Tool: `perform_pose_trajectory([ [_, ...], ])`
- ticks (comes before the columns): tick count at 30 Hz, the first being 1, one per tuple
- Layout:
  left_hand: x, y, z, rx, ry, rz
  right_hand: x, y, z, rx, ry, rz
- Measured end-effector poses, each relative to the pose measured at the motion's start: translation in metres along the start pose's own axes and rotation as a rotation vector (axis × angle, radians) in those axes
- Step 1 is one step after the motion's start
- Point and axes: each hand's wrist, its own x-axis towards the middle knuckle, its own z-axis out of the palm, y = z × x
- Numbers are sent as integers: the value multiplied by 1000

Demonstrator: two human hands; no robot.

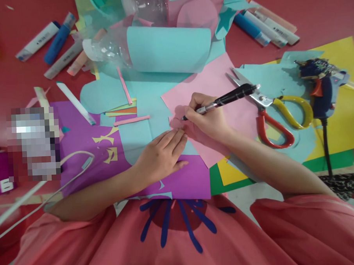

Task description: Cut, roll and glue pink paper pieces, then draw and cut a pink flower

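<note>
The right hand [207,117] grips a black pen [222,101], fingers closed round it, tip on the pink paper [222,83] at the table's [10,81] centre. The left hand [163,154] lies flat, fingers extended, pressing that sheet's lower-left edge. Marker [38,40] labels are too blurred to read.

1. The right hand [207,117] grips a black pen [222,101], its tip touching the pink paper sheet [218,83].
2. The left hand [162,154] lies flat, fingertips pressing the pink sheet's near edge beside the pen tip.
3. Red-and-yellow-handled scissors [270,109] lie just right of the pen.
4. A blue glue gun [320,85] stands near the scissors on yellow paper [344,113].
5. A clear plastic bottle [114,45] wrapped in light-blue paper lies on the red counter [10,81].
</note>
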Motion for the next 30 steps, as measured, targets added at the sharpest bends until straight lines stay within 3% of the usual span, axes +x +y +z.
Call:
perform_pose_trajectory([
  [22,0,-1,1,-23,-32,-3,3,-3,-2,18,22,-24],
  [25,1,-1,0,-21,-65,-3,4,-5,-7,74,94,-48],
  [30,0,-2,-1,-15,-78,-10,-1,-8,-27,-18,31,-68],
])
